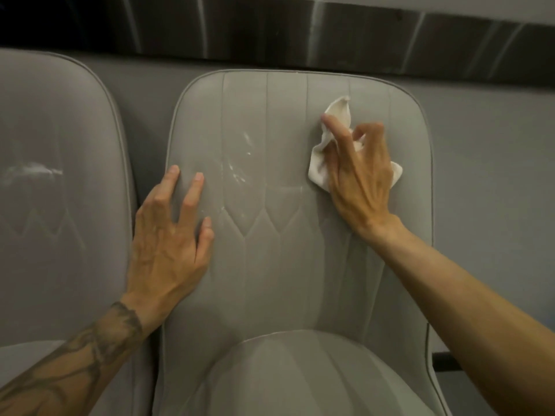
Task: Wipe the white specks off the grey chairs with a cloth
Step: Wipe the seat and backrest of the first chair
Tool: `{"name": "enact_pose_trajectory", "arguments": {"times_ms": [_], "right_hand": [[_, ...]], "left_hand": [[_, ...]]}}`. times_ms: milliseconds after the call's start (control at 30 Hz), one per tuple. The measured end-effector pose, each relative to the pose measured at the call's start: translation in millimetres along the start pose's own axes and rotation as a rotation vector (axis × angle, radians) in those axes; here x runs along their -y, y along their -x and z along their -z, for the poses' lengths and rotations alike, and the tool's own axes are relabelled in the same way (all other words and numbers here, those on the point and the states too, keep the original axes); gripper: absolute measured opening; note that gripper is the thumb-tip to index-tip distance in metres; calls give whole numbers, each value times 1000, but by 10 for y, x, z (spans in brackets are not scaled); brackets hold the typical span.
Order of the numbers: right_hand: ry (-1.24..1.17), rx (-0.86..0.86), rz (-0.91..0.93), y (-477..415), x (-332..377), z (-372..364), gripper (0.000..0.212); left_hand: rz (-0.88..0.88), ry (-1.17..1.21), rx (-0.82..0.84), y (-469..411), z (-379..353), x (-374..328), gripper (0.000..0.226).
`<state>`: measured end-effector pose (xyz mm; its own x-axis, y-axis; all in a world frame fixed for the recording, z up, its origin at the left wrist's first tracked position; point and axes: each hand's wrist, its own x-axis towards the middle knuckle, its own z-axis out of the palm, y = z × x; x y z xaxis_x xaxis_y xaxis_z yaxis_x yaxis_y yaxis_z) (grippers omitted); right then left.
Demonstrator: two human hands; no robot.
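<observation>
grey wall panel behind, and the right hand (357, 172) grips the bunched white cloth (336, 115) against the middle grey chair (288, 265); left hand (168, 235) rests on it, fingers straight. white specks (240, 163) sit just left of the cloth: sweep across firmly, i'd say.

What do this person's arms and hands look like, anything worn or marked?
Left hand and right hand are bare: no gloves, rings or watch. No sleeves show. A dark tattoo covers the left forearm; the right forearm is unmarked.

Tattooed left forearm (78, 355), bare right forearm (468, 304)
</observation>
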<state>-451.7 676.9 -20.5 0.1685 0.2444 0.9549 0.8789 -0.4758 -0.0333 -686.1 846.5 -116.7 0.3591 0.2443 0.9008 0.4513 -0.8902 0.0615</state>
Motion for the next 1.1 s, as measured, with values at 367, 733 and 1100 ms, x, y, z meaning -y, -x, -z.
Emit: {"name": "enact_pose_trajectory", "arguments": {"times_ms": [367, 733, 1100], "right_hand": [[160, -46, 4, -41, -61, -77, 26], [241, -27, 117, -65, -103, -65, 31], [236, -30, 134, 67, -86, -126, 26]], "left_hand": [[-16, -12, -13, 6, -13, 24, 66], [-15, -4, -10, 6, -20, 32, 66], [-9, -4, -17, 13, -26, 27, 66]]}}
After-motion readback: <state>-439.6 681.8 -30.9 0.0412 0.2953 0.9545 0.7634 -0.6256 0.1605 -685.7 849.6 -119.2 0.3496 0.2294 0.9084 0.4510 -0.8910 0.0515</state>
